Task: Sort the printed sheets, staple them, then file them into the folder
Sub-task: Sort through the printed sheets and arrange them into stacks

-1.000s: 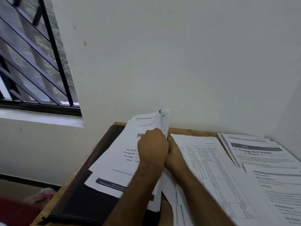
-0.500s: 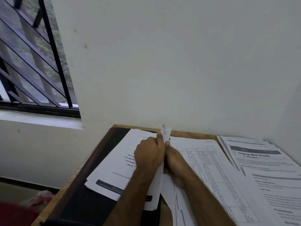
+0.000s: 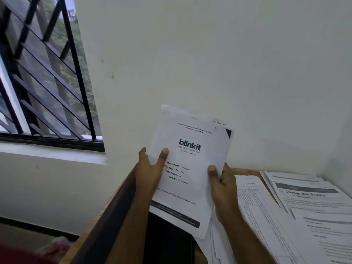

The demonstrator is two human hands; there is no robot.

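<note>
A bundle of printed sheets (image 3: 192, 161) with a "blinkit" cover page stands lifted and upright above the table. My left hand (image 3: 150, 172) grips its left edge, thumb on the front. My right hand (image 3: 221, 180) grips the right edge the same way. Below the bundle lies a dark folder (image 3: 167, 239) along the table's left side. A stack of sheets with printed tables (image 3: 255, 212) lies flat to the right of my right hand.
More printed pages, one headed "Change Bed Sheets" (image 3: 306, 195), spread over the table's right side. The wooden table (image 3: 245, 171) sits in a corner against a white wall. A barred window (image 3: 43, 77) is at the left. No stapler shows.
The bundle lay on the folder with both hands pinching its right edge together. Now it is raised upright, and my hands have spread apart to its two sides.
</note>
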